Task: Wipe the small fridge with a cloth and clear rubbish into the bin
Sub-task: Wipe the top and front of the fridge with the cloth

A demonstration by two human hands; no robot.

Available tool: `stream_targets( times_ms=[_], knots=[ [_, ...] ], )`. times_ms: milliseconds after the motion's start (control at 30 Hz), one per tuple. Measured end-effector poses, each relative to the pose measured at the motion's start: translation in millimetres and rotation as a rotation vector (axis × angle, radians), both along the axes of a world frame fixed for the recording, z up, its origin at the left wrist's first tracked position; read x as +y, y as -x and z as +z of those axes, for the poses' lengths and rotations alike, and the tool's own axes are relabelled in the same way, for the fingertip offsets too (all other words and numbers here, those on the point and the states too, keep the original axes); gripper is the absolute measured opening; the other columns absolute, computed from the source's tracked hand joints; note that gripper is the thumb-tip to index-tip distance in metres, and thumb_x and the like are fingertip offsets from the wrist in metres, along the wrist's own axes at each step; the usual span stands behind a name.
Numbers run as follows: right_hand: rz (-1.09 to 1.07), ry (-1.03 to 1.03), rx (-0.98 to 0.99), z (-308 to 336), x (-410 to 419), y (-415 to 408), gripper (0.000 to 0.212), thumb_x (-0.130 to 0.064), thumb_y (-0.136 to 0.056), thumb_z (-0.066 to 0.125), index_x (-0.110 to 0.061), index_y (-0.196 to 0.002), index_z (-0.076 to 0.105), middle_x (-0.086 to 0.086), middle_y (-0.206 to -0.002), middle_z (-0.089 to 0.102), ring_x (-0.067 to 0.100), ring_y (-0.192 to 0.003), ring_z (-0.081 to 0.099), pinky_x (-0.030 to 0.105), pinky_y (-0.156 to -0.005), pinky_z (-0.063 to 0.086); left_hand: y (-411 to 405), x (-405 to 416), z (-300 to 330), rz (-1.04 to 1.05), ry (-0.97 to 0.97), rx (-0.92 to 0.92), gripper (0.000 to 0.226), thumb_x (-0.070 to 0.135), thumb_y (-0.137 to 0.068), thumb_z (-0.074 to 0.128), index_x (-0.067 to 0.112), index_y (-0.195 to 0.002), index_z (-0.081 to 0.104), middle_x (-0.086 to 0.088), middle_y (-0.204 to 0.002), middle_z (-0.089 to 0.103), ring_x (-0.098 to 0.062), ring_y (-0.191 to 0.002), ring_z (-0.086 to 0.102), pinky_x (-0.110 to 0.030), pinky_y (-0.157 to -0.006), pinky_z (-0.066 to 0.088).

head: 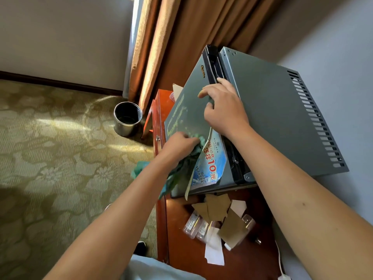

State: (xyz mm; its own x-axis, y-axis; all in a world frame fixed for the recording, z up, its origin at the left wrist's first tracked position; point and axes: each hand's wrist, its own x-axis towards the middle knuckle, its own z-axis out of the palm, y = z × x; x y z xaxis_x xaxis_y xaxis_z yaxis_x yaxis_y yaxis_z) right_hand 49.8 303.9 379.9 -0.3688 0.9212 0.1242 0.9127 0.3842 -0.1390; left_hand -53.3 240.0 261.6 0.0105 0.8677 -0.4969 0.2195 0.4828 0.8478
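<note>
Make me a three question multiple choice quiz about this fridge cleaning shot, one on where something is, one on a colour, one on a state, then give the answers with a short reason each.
1. Where is the metal bin?
A. On the carpet by the curtain
B. On top of the fridge
C. On the wooden cabinet

2. What colour is the cloth in the left hand?
A. White
B. Green
C. Red

3. What state is the sticker on the fridge door?
A. Fully stuck flat
B. Removed and lying in the bin
C. Partly peeled, one edge lifted

Answers:
1 A, the bin stands on the patterned carpet at the foot of the curtain.
2 B, the bunched cloth pressed on the door is green.
3 C, the sticker's edge curls away from the door below the right hand, with glue traces left on the bare part.
</note>
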Motion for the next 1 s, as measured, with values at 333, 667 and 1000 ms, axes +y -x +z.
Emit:
stream_targets(
  times_ms=[333, 667, 1000],
  knots=[
    [-0.002, -0.024, -0.018, -2, 3, -1, 0.039, -0.008, -0.086, 0.046, -0.027, -0.113, 0.067, -0.012, -0.132, 0.062, 0.013, -0.147, 0.027, 0.035, -0.117, 0.032, -3, -23, -24, -0.172, 0.03, 0.184, 0.039, 0.051, -0.091, 0.058, 0.013, -0.088, 0.065, -0.007, -0.083, 0.069, -0.024, -0.081, 0.068, -0.039, -0.077, 0.058],
    [-0.014, -0.022, -0.034, -2, 1, -1, 0.037, -0.01, -0.085, 0.048, -0.029, -0.109, 0.069, -0.013, -0.132, 0.062, 0.012, -0.147, 0.027, 0.038, -0.116, 0.035, -2, -15, 1, 0.028, -0.185, -0.023, 0.027, 0.042, -0.093, 0.061, 0.016, -0.085, 0.058, 0.0, -0.071, 0.064, -0.019, -0.063, 0.06, -0.034, -0.058, 0.045],
    [-0.012, 0.025, -0.042, 2, -8, 0, 0.037, -0.01, -0.086, 0.047, -0.03, -0.109, 0.068, -0.014, -0.139, 0.057, 0.014, -0.15, 0.022, 0.039, -0.119, 0.028, -7, -50, -14, -0.042, -0.434, -0.042, 0.024, 0.042, -0.096, 0.062, 0.023, -0.084, 0.053, 0.003, -0.076, 0.056, -0.013, -0.065, 0.051, -0.033, -0.059, 0.041]
  ],
)
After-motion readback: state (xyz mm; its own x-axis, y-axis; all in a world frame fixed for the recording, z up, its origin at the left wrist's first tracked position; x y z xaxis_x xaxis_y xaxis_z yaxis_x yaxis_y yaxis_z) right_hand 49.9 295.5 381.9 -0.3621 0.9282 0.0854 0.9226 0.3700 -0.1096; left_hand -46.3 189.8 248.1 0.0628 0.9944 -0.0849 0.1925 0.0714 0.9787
